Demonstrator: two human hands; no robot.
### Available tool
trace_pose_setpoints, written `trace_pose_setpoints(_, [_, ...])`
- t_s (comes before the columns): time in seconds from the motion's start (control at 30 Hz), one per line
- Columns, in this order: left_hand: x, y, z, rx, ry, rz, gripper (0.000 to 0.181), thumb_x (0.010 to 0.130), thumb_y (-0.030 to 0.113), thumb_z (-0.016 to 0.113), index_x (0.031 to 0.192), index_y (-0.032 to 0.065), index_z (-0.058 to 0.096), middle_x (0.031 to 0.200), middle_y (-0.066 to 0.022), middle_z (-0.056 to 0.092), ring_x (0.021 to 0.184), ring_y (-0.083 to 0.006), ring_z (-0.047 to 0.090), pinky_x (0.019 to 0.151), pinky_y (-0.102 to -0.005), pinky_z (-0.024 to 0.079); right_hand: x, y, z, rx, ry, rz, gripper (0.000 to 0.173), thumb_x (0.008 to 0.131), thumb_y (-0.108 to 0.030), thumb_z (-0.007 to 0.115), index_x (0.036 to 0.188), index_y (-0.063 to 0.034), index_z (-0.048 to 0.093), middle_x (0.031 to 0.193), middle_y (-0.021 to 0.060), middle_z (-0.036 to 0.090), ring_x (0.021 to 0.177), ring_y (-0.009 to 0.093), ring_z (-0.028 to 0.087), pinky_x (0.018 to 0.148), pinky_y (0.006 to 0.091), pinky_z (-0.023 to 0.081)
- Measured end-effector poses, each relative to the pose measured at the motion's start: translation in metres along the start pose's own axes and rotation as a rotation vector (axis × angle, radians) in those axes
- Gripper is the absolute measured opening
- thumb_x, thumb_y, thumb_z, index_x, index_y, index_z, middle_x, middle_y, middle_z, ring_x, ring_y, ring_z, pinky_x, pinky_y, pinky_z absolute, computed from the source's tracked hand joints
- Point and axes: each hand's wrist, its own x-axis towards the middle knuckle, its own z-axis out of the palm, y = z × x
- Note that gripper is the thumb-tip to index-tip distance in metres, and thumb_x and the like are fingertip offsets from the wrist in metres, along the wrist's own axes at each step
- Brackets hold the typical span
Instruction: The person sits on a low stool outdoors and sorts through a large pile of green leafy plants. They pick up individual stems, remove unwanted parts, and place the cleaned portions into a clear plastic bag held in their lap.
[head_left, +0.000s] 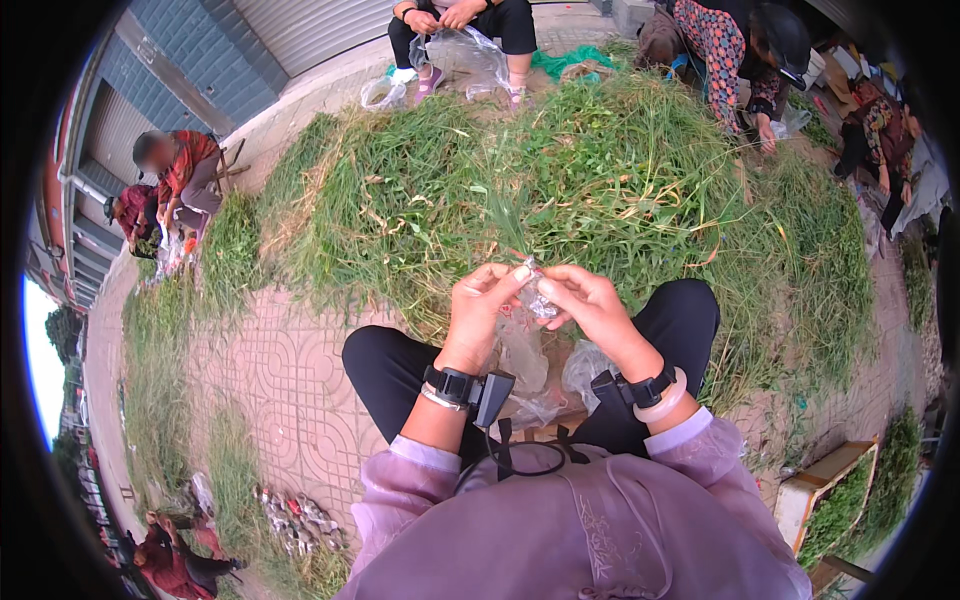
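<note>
My left hand (487, 294) and my right hand (581, 294) meet in front of my knees. Between their fingertips they pinch a small crumpled, silvery-clear plastic packet (538, 297). Thin green stems (510, 217) seem to rise from its top, though they blend with the grass behind. Reddish bits show at the fingers. Below my hands, clear plastic bags (523, 352) lie between my legs. A large heap of cut grass and leafy plants (600, 172) spreads just beyond.
Several people sit or bend around the heap, one across from me (461, 22) with clear plastic in their hands. Small wrapped bundles (300, 521) lie on the paving at lower left. A white box of greens (832, 502) stands at lower right.
</note>
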Motion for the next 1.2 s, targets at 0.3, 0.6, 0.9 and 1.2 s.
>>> trace_pose_setpoints(0.3, [-0.010,0.002,0.014,-0.040,0.015,-0.040,0.016,0.092,0.013,0.068,0.105,0.0062,0.063,0.100,-0.0011,0.067,0.087,-0.0088,0.063,0.075,-0.0242,0.051,0.001,0.021,0.008,0.043,0.090,-0.097,0.034,0.095,-0.020,0.065,0.118,0.0050,0.063,0.100,0.0071,0.068,0.079,0.011,0.066,0.064,0.0252,0.054])
trace_pose_setpoints(0.6, [-0.014,-0.011,0.014,-0.016,0.062,-0.008,0.015,0.091,0.008,0.068,0.103,0.0030,0.060,0.094,-0.0022,0.067,0.082,-0.0078,0.063,0.072,-0.0234,0.050,0.001,-0.024,0.009,-0.671,0.329,-0.457,0.027,0.080,-0.018,0.077,0.102,-0.0033,0.070,0.087,0.0041,0.058,0.061,0.011,0.059,0.057,0.0262,0.047])
trace_pose_setpoints(0.9, [-0.012,-0.005,0.023,0.021,0.227,0.151,0.019,0.087,0.001,0.070,0.101,0.0020,0.059,0.095,-0.0036,0.067,0.085,-0.0078,0.062,0.078,-0.0234,0.049,0.004,-0.011,0.001,-0.258,0.373,-0.348,0.009,0.089,-0.006,0.068,0.087,0.0020,0.069,0.078,0.0023,0.059,0.060,0.006,0.056,0.051,0.0211,0.047])
trace_pose_setpoints(1.2, [-0.011,-0.023,0.016,0.789,0.200,0.455,0.021,0.083,0.002,0.071,0.098,-0.0018,0.057,0.090,-0.0117,0.068,0.079,-0.0171,0.065,0.070,-0.0295,0.052,-0.012,-0.022,0.004,-1.014,0.070,-0.619,0.008,0.086,-0.014,0.065,0.088,-0.0059,0.063,0.083,0.0113,0.059,0.069,0.033,0.063,0.058,0.0417,0.050])
